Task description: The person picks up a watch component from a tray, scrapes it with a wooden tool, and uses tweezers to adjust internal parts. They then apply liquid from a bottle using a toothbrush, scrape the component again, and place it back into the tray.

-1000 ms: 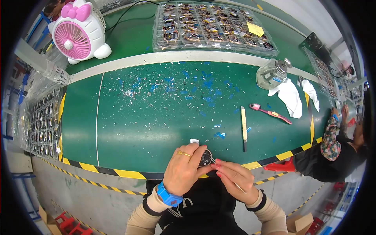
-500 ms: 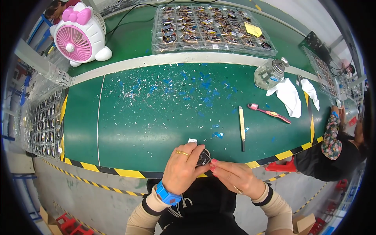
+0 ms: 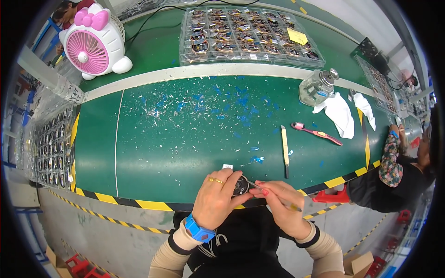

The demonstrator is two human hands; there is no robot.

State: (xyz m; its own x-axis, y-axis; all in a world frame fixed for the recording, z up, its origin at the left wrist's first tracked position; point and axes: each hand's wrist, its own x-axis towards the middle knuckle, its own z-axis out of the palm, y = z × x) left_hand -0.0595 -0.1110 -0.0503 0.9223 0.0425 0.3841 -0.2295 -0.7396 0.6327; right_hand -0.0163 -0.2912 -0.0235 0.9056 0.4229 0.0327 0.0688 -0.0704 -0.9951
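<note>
At the near edge of the green bench, my left hand [image 3: 214, 197] is closed around a small round black electronic part [image 3: 240, 186]. A white tab [image 3: 227, 166] sticks out past its fingers. From the right, my right hand [image 3: 283, 206] pinches a slim metal tool [image 3: 254, 185], whose brass-coloured end shows beyond the palm. The tool's tip reaches the rim of the round part; whether it touches cannot be made out. A utility knife [image 3: 284, 150] with a yellowish body lies to the right, and beyond it a pink toothbrush [image 3: 317, 134].
White and blue scraps [image 3: 204, 104] litter the bench. At the right stand a glass bottle [image 3: 317, 88] and white cloths [image 3: 340, 114]. Clear trays [image 3: 183, 53] of round parts stand at the back, beside a pink-and-white fan [image 3: 88, 48]. A co-worker [image 3: 384, 178] sits at the right.
My right hand has turned, and the tool now lies flatter, with its brass-coloured end raised. My left hand keeps its grip on the round part. The view has shifted slightly.
</note>
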